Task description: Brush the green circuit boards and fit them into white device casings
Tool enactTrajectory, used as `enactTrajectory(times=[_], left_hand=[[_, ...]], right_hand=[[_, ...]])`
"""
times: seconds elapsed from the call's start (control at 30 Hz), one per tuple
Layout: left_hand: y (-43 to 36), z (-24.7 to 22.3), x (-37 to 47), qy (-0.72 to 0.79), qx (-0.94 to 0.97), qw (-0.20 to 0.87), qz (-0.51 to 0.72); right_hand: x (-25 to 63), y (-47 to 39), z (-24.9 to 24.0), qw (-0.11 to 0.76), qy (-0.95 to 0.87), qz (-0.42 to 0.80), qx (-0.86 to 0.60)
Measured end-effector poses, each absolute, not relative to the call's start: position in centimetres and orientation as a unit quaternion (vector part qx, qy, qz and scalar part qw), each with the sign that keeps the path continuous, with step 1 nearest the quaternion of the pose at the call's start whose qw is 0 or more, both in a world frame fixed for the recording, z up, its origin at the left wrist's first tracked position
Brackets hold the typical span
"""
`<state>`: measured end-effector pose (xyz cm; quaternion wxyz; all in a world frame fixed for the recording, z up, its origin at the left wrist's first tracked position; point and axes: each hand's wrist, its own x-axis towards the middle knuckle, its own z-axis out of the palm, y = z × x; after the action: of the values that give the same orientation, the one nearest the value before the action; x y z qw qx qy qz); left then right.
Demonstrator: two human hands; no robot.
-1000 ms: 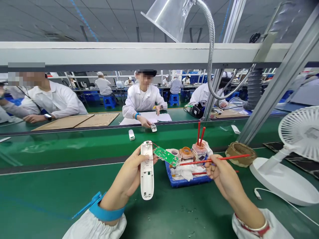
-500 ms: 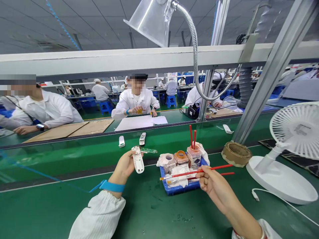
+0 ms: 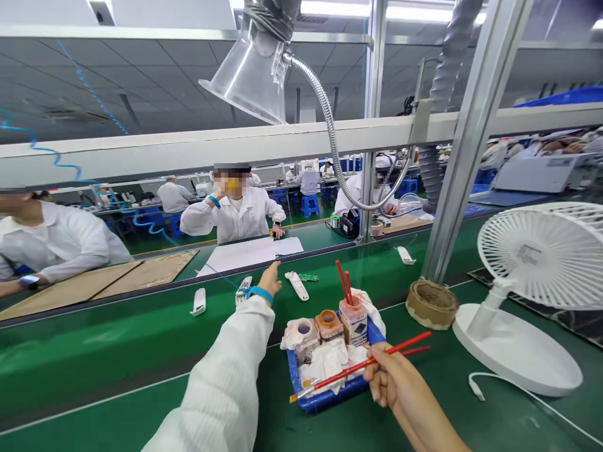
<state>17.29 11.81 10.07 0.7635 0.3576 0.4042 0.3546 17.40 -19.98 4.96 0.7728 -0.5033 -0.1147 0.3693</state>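
My left hand [image 3: 271, 281] is stretched out over the green belt, fingers extended and holding nothing. Just right of its fingers lies a white plastic housing [image 3: 296, 286] with a small green circuit board [image 3: 309, 277] beside it. A second opened white housing [image 3: 244, 289] is partly hidden behind my left wrist. In my right hand [image 3: 384, 375] are two red-handled paintbrushes [image 3: 336, 377], pinched between the fingers. Their bristle tips point left over the front of a blue tray [image 3: 325, 403]. White tissue [image 3: 325, 361] and a bottle with two upright red brushes [image 3: 353, 320] are in the tray.
Two open jars [image 3: 328, 323] sit in the tray. To the right are a tape roll [image 3: 432, 306], a metal post and a white fan [image 3: 518, 351] with its cable. White covers [image 3: 198, 302] lie on the belt. A lamp hangs overhead; co-workers sit across.
My left hand has moved forward and let go of the white housing, which now lies on the belt with its board. My right hand still holds the brushes, their tips angled lower. The view has shifted.
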Motion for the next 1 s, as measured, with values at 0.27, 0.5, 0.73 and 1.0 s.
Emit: enactTrajectory(times=[0.27,0.5,0.73,1.0], left_hand=[[6.4,9.3,7.5,0.31,0.424,0.754,0.395],[-4.3,2.5,-4.0,0.368,0.471,0.727,0.336],[-5.5,-0.3,-5.0,0.365,0.484,0.716,0.345],[-4.9,0.2,-4.4,0.361,0.463,0.726,0.359]], right_hand=[[17.3,-20.6,4.9,0.784,-0.107,0.356,-0.498],[15.2,-21.2,3.8,0.835,-0.118,0.33,-0.425],[11.6,-20.5,1.9,0.825,-0.13,0.43,-0.344],[14.2,-20.8,2.0,0.827,-0.099,0.452,-0.32]])
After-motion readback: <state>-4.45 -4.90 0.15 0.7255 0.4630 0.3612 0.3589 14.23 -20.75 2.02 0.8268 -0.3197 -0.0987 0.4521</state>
